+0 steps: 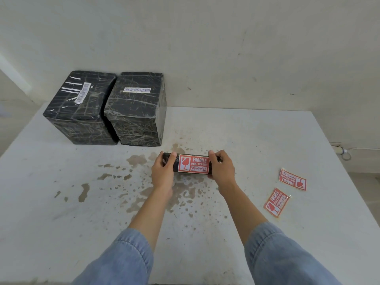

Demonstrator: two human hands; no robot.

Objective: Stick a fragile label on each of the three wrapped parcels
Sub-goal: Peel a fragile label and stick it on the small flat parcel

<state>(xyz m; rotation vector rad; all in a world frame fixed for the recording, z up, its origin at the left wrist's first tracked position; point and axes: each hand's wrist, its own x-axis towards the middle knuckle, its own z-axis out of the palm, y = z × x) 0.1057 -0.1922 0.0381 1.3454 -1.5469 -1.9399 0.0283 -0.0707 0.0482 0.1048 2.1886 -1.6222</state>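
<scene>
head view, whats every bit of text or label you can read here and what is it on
"FRAGILE / HANDLE WITH CARE": red label on the small black parcel held by the left hand and right hand.
"FRAGILE": near loose label on the table; its smaller line is too blurred.
"FRAGILE": far loose label, upside down.
Barcode stickers on the left big parcel and right big parcel: unreadable.

We stood at a white table whose top was marked with brown stains spread across its middle. Behind the table rose a pale wall, scuffed and flecked with small dark marks. To the right of the table, low against the wall, sat a small white fitting with a thin cable trailing from it. The light was soft and even, casting only faint shadows on the table.
</scene>
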